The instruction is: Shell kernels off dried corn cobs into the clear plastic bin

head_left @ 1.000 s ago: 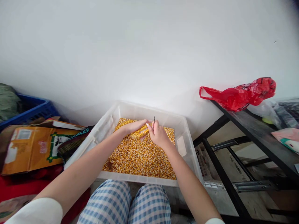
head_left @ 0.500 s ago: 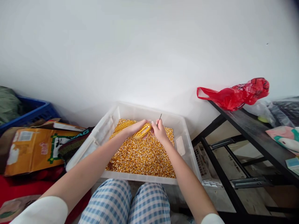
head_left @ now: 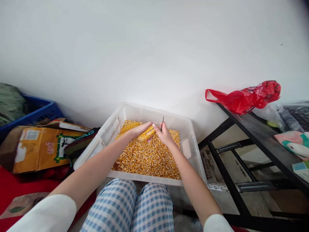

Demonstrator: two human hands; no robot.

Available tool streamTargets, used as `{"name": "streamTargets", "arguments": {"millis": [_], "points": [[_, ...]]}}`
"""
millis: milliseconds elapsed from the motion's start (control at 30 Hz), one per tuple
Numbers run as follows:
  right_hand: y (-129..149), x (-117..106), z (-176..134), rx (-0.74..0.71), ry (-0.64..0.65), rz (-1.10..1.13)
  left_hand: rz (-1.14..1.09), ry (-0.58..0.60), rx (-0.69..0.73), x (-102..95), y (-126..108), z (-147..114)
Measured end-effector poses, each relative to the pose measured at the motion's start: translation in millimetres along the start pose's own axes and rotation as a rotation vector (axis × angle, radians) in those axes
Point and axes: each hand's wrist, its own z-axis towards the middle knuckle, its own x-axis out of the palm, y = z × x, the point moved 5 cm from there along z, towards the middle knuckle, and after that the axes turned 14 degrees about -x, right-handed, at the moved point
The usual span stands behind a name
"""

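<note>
Fingers check — what's your left hand [head_left: 141, 130] on?

Wrapped around a corn cob [head_left: 146, 134]. Grip's closed, cob's far end pokes out toward my other hand. Kernels run in rows along the part I can see.

And the right hand [head_left: 164, 133]?

Closed too, on a thin dark tool [head_left: 163, 120], tip pointing up above my fist. Thumb is right at the cob's end. Can't tell whether it's pressing or just beside it. Most of the tool is hidden in my hand, so no call on what it is.

Where's the cob exactly?

Held over the loose kernels [head_left: 147, 161], inside the outline of the clear plastic bin [head_left: 149, 180]. More cobs [head_left: 130, 127] lie on the kernels behind my left wrist — partly covered, no count from me.

Surroundings?

Bin sits just beyond my knees, checked trousers [head_left: 154, 206], white wall [head_left: 154, 58] behind it. On my left: orange cardboard box [head_left: 44, 158], blue crate [head_left: 45, 111] farther back. On my right: black rack [head_left: 263, 129] with a crumpled red plastic bag [head_left: 253, 98] at its wall end.
</note>
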Motion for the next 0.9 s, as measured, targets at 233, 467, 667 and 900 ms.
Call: {"name": "streamTargets", "arguments": {"millis": [233,467,667,900], "points": [[8.1,0.5,-3.8,-0.053,-0.042,-0.135,-0.040,0.056,-0.052,-0.4,9.2,5.6],[28.2,-4.0,-4.9,-0.131,0.018,-0.287,-0.060,0.004,-0.014,9.3,1.2,-9.9],[50.7,-1.1,-20.6,-0.190,0.074,-0.156,-0.068,-0.013,-0.050,17.5,15.1,-30.0],[58.6,6.4,-37.9,-0.137,0.165,-0.095,-0.141,0.029,-0.151,28.7,29.3,-45.3]]}}
